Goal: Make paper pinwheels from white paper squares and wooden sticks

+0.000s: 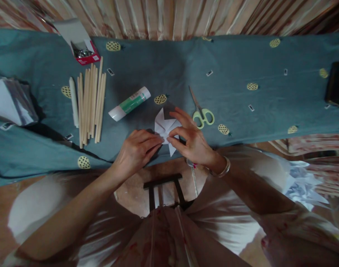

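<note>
A white folded paper piece (164, 126), shaped like a pinwheel, lies near the front edge of a table covered with teal cloth (236, 100). My left hand (136, 150) presses its fingertips onto the paper's left side, fingers held together. My right hand (190, 139) pinches the paper's middle between thumb and forefinger, with the other fingers arched over it. A bangle sits on my right wrist.
Green-handled scissors (200, 111) lie just right of the paper. A glue stick (129, 103) lies to the left, then a bundle of wooden sticks (90, 102). A small red box (84, 52) sits at the back left, paper sheets (8, 102) at far left, a dark object (337, 84) at far right.
</note>
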Demonstrator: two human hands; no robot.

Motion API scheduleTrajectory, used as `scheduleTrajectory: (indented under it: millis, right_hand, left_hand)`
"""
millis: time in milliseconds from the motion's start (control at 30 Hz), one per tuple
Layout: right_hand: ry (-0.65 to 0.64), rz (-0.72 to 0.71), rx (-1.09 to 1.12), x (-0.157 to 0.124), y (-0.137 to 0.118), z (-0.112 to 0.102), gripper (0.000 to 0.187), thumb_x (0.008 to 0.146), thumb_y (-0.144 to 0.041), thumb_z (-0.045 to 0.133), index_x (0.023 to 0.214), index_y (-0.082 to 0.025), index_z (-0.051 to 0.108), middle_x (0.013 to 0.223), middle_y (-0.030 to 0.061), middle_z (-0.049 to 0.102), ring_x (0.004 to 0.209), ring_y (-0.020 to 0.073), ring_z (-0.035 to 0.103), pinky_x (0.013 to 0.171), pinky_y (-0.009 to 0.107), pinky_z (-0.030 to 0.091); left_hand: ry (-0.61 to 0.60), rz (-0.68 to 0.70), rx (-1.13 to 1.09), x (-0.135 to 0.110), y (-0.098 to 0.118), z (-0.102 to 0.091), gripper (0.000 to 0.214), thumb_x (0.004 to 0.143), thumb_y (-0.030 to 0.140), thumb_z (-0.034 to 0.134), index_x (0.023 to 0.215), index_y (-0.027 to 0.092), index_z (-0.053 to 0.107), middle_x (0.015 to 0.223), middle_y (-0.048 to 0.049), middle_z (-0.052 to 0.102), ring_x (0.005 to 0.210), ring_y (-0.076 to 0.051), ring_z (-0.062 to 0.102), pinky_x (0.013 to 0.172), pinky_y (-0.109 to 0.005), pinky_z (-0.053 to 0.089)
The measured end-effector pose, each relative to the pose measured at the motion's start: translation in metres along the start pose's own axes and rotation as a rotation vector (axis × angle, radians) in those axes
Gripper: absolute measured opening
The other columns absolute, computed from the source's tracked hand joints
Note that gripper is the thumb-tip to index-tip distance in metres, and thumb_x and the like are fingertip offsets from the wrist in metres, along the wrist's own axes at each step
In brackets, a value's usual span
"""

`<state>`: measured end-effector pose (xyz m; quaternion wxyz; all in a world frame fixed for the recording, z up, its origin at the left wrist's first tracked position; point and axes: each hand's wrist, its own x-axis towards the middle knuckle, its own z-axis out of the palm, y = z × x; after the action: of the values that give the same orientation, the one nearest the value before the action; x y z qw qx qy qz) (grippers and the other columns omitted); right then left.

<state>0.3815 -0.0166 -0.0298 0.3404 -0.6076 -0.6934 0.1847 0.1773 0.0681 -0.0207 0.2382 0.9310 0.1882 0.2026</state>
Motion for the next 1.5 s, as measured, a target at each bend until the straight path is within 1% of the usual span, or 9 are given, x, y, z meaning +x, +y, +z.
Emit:
scheduleTrajectory:
  millis: [133, 367, 533, 667, 867, 1100, 1367, 1500]
  right_hand:
    - [0.024, 0.005, -0.005, 0.001, 0.000, -0.004, 0.009, 0.091, -0.023, 0.060, 0.084, -0.022, 0.065, 0.142, 0.0092, 0.057, 0.145, 0.0288, 0.038, 0.116, 0.053, 0.039]
    - [0.060, 0.009, -0.020, 0.001, 0.001, -0.009, 0.012, 0.091, -0.023, 0.057, 0.083, -0.023, 0.065, 0.140, 0.0088, 0.059, 0.144, 0.0298, 0.041, 0.115, 0.056, 0.040]
    - [0.028, 0.011, -0.016, 0.002, -0.002, -0.009, 0.013, 0.092, -0.023, 0.056, 0.083, -0.022, 0.066, 0.141, 0.0087, 0.058, 0.145, 0.0298, 0.040, 0.117, 0.055, 0.037]
    - [-0.010, 0.025, -0.018, 0.002, -0.003, -0.008, 0.013, 0.092, -0.026, 0.055, 0.089, -0.021, 0.067, 0.142, 0.0093, 0.058, 0.145, 0.0311, 0.038, 0.118, 0.056, 0.034]
    - [-0.007, -0.023, -0.048, 0.000, -0.001, -0.004, 0.016, 0.093, -0.022, 0.053, 0.094, -0.022, 0.069, 0.144, 0.0098, 0.055, 0.146, 0.0307, 0.038, 0.116, 0.055, 0.037]
    - [-0.029, -0.032, -0.092, -0.001, 0.000, -0.002, 0.020, 0.093, -0.019, 0.051, 0.098, -0.024, 0.069, 0.146, 0.0072, 0.052, 0.147, 0.0291, 0.036, 0.116, 0.057, 0.037]
    - [-0.028, -0.114, -0.124, -0.003, 0.003, 0.003, 0.021, 0.091, -0.015, 0.051, 0.103, -0.022, 0.067, 0.151, 0.0070, 0.047, 0.148, 0.0300, 0.031, 0.117, 0.056, 0.034]
    - [0.009, -0.168, -0.217, -0.007, -0.002, 0.008, 0.024, 0.092, -0.013, 0.046, 0.107, -0.022, 0.063, 0.150, 0.0098, 0.048, 0.149, 0.0275, 0.031, 0.115, 0.053, 0.036]
  left_hand:
    - [-0.010, -0.023, -0.004, -0.001, -0.002, 0.002, 0.020, 0.098, 0.026, 0.056, 0.104, 0.017, 0.072, 0.093, -0.0072, 0.076, 0.086, -0.020, 0.068, 0.075, -0.033, 0.051]
    - [0.018, 0.004, 0.002, -0.001, -0.002, 0.002, 0.019, 0.097, 0.024, 0.057, 0.105, 0.015, 0.071, 0.094, -0.0073, 0.075, 0.087, -0.019, 0.069, 0.076, -0.032, 0.052]
    - [0.015, -0.029, -0.013, -0.003, -0.001, 0.003, 0.018, 0.097, 0.025, 0.056, 0.104, 0.016, 0.071, 0.094, -0.0069, 0.076, 0.087, -0.018, 0.069, 0.078, -0.032, 0.053]
    - [0.014, -0.034, -0.015, -0.004, -0.003, 0.003, 0.019, 0.098, 0.025, 0.056, 0.104, 0.016, 0.071, 0.094, -0.0071, 0.076, 0.087, -0.018, 0.069, 0.079, -0.032, 0.054]
    - [0.009, -0.021, -0.024, -0.004, -0.004, 0.004, 0.021, 0.098, 0.026, 0.055, 0.104, 0.015, 0.072, 0.093, -0.0080, 0.075, 0.087, -0.019, 0.070, 0.078, -0.033, 0.054]
    - [-0.020, -0.051, -0.021, -0.003, -0.004, 0.004, 0.021, 0.098, 0.027, 0.055, 0.105, 0.017, 0.072, 0.094, -0.0071, 0.075, 0.088, -0.019, 0.070, 0.080, -0.034, 0.054]
    - [0.012, -0.009, -0.016, -0.001, -0.003, 0.003, 0.020, 0.098, 0.024, 0.055, 0.103, 0.015, 0.071, 0.091, -0.0078, 0.075, 0.085, -0.019, 0.070, 0.077, -0.032, 0.054]
    - [0.003, -0.015, -0.004, -0.002, -0.003, 0.003, 0.019, 0.097, 0.024, 0.055, 0.103, 0.015, 0.071, 0.093, -0.0077, 0.075, 0.085, -0.019, 0.070, 0.077, -0.032, 0.055]
